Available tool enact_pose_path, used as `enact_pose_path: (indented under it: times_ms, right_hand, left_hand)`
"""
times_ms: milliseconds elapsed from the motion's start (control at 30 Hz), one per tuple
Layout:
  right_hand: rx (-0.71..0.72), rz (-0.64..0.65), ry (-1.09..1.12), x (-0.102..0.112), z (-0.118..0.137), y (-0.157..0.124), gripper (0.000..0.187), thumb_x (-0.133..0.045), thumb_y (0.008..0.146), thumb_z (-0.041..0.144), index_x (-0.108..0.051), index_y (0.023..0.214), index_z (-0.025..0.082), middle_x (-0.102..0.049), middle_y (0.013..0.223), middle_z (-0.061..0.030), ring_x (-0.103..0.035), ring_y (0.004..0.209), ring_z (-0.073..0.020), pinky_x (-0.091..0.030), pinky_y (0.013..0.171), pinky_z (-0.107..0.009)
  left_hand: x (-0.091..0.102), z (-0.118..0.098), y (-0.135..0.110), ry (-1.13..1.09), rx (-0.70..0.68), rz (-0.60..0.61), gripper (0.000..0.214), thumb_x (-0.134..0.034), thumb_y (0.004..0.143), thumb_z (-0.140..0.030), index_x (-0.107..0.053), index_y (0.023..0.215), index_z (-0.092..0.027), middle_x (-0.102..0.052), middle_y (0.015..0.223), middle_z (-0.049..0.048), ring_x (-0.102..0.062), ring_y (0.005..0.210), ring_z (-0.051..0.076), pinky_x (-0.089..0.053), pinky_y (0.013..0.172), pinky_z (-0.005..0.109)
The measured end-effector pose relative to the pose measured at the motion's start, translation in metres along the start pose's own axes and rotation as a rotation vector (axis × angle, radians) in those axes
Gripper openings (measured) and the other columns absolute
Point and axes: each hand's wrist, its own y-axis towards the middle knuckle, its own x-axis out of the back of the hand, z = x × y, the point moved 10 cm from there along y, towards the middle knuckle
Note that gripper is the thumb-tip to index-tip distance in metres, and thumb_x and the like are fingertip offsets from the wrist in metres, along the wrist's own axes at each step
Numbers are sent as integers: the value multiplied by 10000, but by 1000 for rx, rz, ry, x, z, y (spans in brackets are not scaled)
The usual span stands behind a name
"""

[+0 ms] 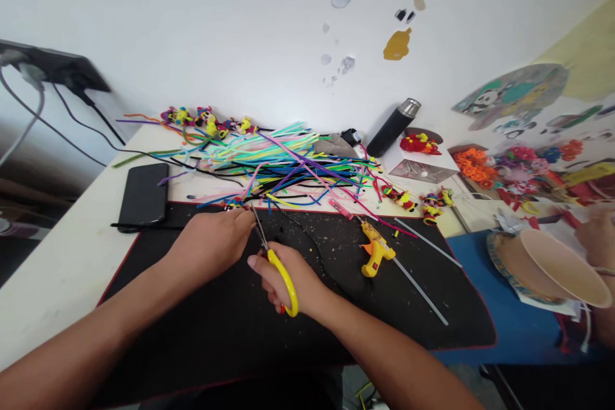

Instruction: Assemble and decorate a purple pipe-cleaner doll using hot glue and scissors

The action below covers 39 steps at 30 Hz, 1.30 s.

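Note:
My right hand (293, 272) is closed round the yellow handles of a pair of scissors (288, 285). The blades point up and away, their tips beside the fingers of my left hand (218, 237). Those left fingers are pinched on a small colourful pipe-cleaner figure (234, 203), mostly hidden behind the hand. Just beyond lies a big heap of pipe cleaners (288, 160) in many colours. To the right on the black mat (192, 320) rests a yellow glue gun (376, 250) with a clear glue stick (423, 293) in its back end.
A black phone (143, 195) lies at the left. Finished figures (206, 122) sit by the wall, others (431, 208) at the right. A dark flask (394, 128) leans beside a white box (423, 166). Another person's hand (598, 237) is near a round hat-like item (564, 266).

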Motion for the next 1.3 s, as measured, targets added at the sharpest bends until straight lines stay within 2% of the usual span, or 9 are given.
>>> enact_pose_path:
  times_ms: [167, 367, 500, 633, 867, 1067, 1200, 1300]
  right_hand:
    - [17, 80, 129, -5, 1, 3, 369, -669, 942, 537, -442, 884, 252, -419, 479, 135, -404, 308, -102, -392, 301, -202]
    - [-65, 113, 253, -5, -10, 10, 289, -632, 958, 450, -476, 852, 231, -413, 444, 129, -378, 297, -95, -430, 315, -222]
    - [-115, 113, 252, -6, -16, 12, 276, -614, 987, 433, -501, 850, 221, -412, 438, 125, -363, 290, -88, -422, 322, -210]
    - [-166, 95, 198, -6, -20, 11, 347, -647, 987, 491, -501, 826, 221, -402, 420, 128, -346, 282, -81, -396, 312, -196]
    - [-83, 109, 256, -3, -17, 7, 421, -672, 949, 606, -537, 877, 213, -424, 439, 131, -347, 291, -76, -399, 329, -202]
    - [73, 128, 392, 8, -10, -2, 570, -692, 870, 748, -570, 966, 200, -451, 487, 133, -347, 308, -69, -374, 341, -197]
    - [104, 113, 499, 15, -11, -5, 568, -677, 880, 753, -577, 978, 203, -447, 493, 135, -321, 311, -60, -376, 348, -191]
    - [135, 112, 508, 15, -10, -5, 564, -670, 890, 748, -584, 991, 200, -462, 487, 130, -330, 305, -64, -380, 343, -193]
  left_hand:
    - [-9, -5, 10, 8, -13, 74, 302, -413, 1013, -146, -711, 1063, -135, -786, 995, 156, -787, 882, 319, -534, 653, 345]
    - [-16, -12, 20, -30, -52, 84, 287, -461, 955, -109, -739, 1026, -107, -788, 1017, 202, -786, 889, 352, -570, 689, 382]
    - [-19, -17, 22, -24, -72, 108, 266, -498, 923, -96, -747, 1019, -103, -794, 997, 211, -788, 886, 365, -577, 703, 397]
    - [-20, -18, 24, -21, -70, 129, 267, -493, 938, -92, -745, 1024, -100, -799, 986, 205, -792, 880, 362, -567, 694, 385]
    - [-20, 0, 17, -151, -5, 26, 317, -448, 1010, -236, -748, 935, -167, -814, 901, 150, -788, 797, 299, -533, 663, 332]
    - [-26, 24, -2, -374, 60, -52, 347, -428, 1006, -361, -754, 1013, -241, -829, 987, 72, -782, 839, 266, -539, 731, 325]
    - [-30, 24, -10, -424, 53, -62, 359, -419, 1001, -373, -751, 1013, -239, -826, 1027, 74, -777, 898, 264, -555, 792, 334]
    - [-24, 21, -14, -445, 21, -122, 361, -427, 1006, -374, -758, 1027, -232, -819, 1070, 94, -765, 971, 267, -560, 870, 350]
